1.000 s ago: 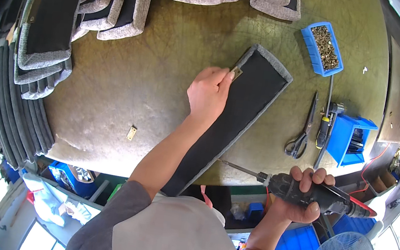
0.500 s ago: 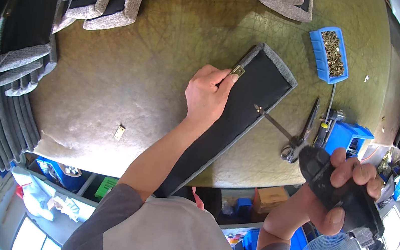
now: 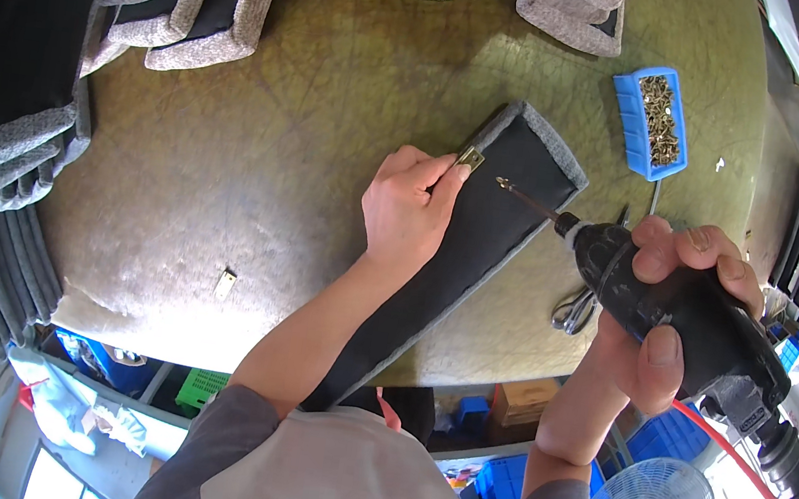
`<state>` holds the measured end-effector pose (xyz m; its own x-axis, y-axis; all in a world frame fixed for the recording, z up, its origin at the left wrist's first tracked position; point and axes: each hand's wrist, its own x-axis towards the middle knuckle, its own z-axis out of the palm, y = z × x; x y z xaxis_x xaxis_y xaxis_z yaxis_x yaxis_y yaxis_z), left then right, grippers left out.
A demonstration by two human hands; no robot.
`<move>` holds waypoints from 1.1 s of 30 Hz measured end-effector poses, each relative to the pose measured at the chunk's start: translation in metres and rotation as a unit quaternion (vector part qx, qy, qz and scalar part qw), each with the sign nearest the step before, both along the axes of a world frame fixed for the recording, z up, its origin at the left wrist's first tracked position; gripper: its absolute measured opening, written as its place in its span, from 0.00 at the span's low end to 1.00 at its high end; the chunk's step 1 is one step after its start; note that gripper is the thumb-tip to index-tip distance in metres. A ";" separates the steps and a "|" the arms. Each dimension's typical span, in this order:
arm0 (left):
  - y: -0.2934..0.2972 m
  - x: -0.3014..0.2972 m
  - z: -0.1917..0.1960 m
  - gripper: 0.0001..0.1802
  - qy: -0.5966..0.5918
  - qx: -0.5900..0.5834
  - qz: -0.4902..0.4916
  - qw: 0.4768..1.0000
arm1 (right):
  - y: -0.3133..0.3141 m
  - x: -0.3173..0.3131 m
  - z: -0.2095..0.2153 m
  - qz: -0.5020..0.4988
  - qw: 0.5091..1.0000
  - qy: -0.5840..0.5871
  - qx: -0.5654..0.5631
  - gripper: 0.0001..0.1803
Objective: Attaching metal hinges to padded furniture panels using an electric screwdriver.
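Holding metal plate (image 3: 471, 159): left thumb and finger clamped on it, against the board's edge
Nearer hand: left hand (image 3: 409, 200)
Board (image 3: 455, 267): under the grip, long axis slanting back toward the body
Drill (image 3: 699, 314): in right hand (image 3: 635, 358), bit right of the grip, apart from the plate

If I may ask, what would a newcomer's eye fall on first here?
Probably the black drill in the right hand, at the right, its bit reaching over the dark panel in the middle. Next might come the left hand near the panel's upper end, holding a small metal plate. The blue tray of screws also stands out, upper right.
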<state>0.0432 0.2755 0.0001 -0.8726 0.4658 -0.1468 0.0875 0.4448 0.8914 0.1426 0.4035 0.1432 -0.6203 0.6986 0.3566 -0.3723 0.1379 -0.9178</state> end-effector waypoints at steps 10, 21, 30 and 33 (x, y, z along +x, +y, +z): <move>0.001 0.000 -0.001 0.08 -0.002 -0.001 0.011 1.000 | 0.007 -0.013 -0.011 0.007 1.000 0.002 0.017 0.33; 0.001 -0.001 -0.004 0.05 0.024 0.008 0.014 1.000 | 0.009 -0.029 -0.027 0.029 0.999 -0.002 0.038 0.32; 0.000 -0.001 -0.004 0.07 0.016 -0.005 0.005 1.000 | 0.012 -0.033 -0.038 0.043 0.998 0.017 0.047 0.32; -0.001 -0.001 -0.004 0.07 0.022 -0.003 0.007 1.000 | 0.011 -0.034 -0.040 0.043 0.998 0.018 0.037 0.32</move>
